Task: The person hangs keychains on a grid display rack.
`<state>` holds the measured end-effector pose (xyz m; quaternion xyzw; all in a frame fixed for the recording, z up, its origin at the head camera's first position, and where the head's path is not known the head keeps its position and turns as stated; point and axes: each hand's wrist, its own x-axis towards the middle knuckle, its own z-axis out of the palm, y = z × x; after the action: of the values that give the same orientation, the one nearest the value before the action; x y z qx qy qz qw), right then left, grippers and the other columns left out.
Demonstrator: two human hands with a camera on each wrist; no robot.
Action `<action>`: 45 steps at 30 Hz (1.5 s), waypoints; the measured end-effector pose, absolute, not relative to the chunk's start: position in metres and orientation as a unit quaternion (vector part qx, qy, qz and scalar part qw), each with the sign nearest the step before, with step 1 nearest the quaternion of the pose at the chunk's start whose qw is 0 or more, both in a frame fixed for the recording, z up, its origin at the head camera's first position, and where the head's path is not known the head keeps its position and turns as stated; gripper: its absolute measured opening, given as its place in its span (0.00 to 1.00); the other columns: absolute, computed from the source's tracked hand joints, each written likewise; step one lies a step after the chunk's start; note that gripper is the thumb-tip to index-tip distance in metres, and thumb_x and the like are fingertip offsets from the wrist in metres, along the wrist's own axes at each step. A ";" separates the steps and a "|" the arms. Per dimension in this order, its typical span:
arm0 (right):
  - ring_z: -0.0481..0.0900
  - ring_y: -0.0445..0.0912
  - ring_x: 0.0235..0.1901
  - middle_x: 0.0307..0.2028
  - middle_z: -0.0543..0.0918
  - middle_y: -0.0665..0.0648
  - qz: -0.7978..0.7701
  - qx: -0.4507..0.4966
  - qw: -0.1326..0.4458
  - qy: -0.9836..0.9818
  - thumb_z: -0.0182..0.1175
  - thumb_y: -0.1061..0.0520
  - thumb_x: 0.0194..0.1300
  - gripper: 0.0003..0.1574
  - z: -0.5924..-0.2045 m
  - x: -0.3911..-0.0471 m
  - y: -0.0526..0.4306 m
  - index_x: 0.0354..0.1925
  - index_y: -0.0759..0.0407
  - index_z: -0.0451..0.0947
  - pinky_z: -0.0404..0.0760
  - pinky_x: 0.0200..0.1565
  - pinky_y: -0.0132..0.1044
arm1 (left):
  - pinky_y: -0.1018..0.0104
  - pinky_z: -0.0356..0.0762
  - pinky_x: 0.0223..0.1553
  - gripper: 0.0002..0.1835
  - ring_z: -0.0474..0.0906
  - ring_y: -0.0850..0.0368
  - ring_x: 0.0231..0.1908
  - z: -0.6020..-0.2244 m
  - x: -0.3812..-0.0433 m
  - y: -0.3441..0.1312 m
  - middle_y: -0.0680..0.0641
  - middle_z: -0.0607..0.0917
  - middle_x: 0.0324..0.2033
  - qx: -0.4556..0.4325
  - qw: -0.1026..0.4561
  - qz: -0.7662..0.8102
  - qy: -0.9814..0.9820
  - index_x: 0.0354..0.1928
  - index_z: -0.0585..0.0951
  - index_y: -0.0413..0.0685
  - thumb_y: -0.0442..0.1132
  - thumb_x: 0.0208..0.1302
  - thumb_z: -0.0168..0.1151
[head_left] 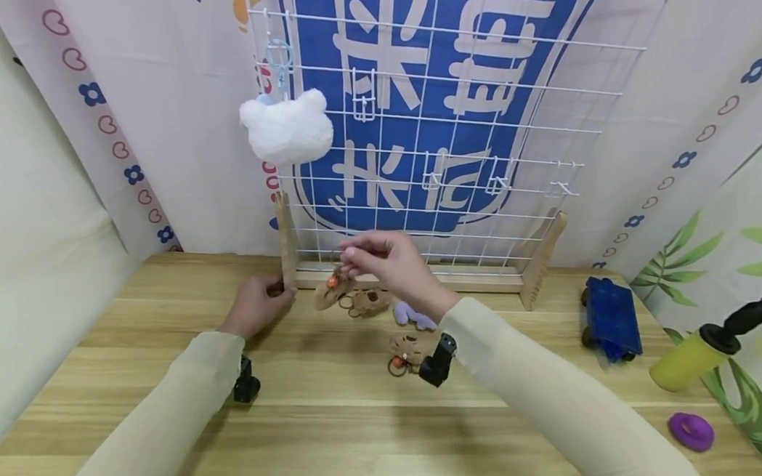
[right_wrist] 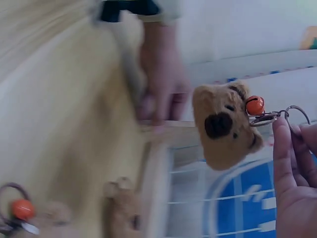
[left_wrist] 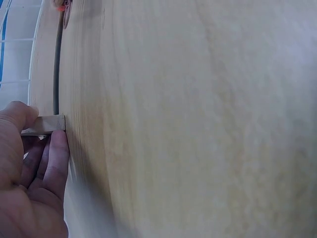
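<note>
My right hand pinches the metal ring of a brown bear keychain with an orange bell. The plush bear head dangles from it, above the table and in front of the white wire grid rack. At the rack's left end, my left hand grips the wooden stand foot between thumb and fingers. Below the right hand, another brown plush keychain lies near the rack's base. A lilac piece and a further brown keychain lie beside the right wrist.
A white plush pendant hangs at the rack's upper left. Several small hooks sit on the wires, one a white hook. To the right on the wooden table are a blue toy cart, a yellow pump and a purple ring.
</note>
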<state>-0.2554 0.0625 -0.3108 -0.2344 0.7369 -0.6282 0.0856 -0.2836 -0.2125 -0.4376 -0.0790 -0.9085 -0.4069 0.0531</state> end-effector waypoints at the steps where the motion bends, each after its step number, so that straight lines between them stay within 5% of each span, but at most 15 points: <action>1: 0.88 0.40 0.40 0.49 0.89 0.66 -0.632 -0.234 0.080 0.734 0.60 0.62 0.76 0.14 -0.304 -0.256 0.064 0.56 0.65 0.84 0.89 0.52 0.38 | 0.48 0.87 0.50 0.17 0.86 0.39 0.49 -0.438 -0.284 -0.213 0.29 0.89 0.48 -0.079 0.053 -0.407 -0.908 0.54 0.83 0.27 0.36 0.73 0.63; 28: 0.88 0.42 0.40 0.40 0.88 0.54 -0.686 -0.223 -0.102 0.685 0.61 0.64 0.75 0.11 -0.174 -0.284 0.071 0.53 0.67 0.82 0.87 0.50 0.30 | 0.48 0.86 0.50 0.16 0.85 0.41 0.47 -0.445 -0.282 -0.217 0.30 0.89 0.47 -0.075 0.060 -0.399 -0.912 0.54 0.84 0.28 0.36 0.73 0.63; 45: 0.88 0.43 0.41 0.42 0.87 0.57 -0.674 -0.159 -0.088 0.716 0.61 0.64 0.74 0.12 -0.169 -0.296 0.069 0.53 0.66 0.82 0.87 0.52 0.31 | 0.51 0.84 0.48 0.14 0.84 0.43 0.44 -0.441 -0.285 -0.215 0.31 0.89 0.45 -0.076 0.063 -0.395 -0.913 0.51 0.85 0.29 0.35 0.72 0.64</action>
<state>-0.2957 0.0692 -0.1687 -0.1592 0.7157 -0.6743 -0.0881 -0.2847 -0.2148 -0.4413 -0.0761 -0.9132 -0.3955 0.0628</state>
